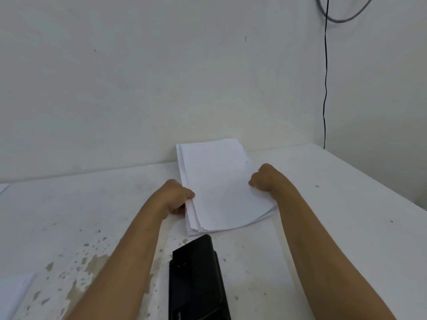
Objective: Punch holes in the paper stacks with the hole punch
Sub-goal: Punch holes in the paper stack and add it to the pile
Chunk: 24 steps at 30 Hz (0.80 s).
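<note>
You are at the step of taking up the paper stack point(217, 188), which lies on the table point(323, 227) against the wall. Your left hand point(176, 196) grips its left edge and your right hand point(263, 177) pinches its right edge. Next, I think, you must bring one edge into the hole punch point(196, 280), just in front of it. No container is visible.

A stack of white paper sheets point(215, 181) is gripped at its two long edges: the left edge is pinched by the left hand point(176, 196), the right edge by the right hand point(263, 177), both with fingers curled. The stack's far end is seen against the pale wall point(138, 77). A black, oblong hole punch point(197, 280) is laid on the stained white table point(323, 227), just beside the stack's near end. A thin black cable point(325, 88) is hung down the wall.
</note>
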### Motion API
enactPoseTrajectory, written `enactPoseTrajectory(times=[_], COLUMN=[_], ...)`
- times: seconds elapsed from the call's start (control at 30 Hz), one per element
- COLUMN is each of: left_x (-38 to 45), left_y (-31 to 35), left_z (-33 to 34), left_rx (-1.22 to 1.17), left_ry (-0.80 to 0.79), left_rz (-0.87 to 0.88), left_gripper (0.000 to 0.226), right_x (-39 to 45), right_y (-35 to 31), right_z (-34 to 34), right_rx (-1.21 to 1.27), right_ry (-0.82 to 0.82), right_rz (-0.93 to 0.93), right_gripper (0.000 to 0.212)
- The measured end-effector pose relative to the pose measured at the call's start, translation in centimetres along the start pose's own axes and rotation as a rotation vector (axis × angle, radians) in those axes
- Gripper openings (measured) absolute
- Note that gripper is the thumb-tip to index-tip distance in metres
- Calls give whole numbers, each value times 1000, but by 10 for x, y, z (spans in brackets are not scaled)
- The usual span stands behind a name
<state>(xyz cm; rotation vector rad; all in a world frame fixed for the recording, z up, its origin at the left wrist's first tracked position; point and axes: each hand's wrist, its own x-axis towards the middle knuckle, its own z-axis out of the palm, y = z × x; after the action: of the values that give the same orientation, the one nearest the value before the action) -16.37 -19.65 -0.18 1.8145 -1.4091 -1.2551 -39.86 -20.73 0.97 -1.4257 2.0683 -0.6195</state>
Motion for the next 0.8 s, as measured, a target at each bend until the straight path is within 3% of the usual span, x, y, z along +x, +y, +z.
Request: enactPoseTrajectory(times=[0.17,0.27,0.63,0.73,0.8], left_x=[-3,-3,-3,-4,-4], left_y=[2,2,-1,-3,-4], left_z=[2,7,20,23,24], left_rx=[73,88,347,375,411], left_ry=[48,77,114,113,115], left_rz=[15,39,168,221,240], left_gripper=[17,31,17,46,48], right_x=[0,0,-4,-3,-3], right_y=[5,5,7,9,10], right_z=[-4,-4,8,8,6], right_rx=[-201,-232,-161,-161,-154], right_ry=[-74,-61,86,81,70], right_rz=[28,20,5,5,15], right_gripper=[37,36,35,30,29])
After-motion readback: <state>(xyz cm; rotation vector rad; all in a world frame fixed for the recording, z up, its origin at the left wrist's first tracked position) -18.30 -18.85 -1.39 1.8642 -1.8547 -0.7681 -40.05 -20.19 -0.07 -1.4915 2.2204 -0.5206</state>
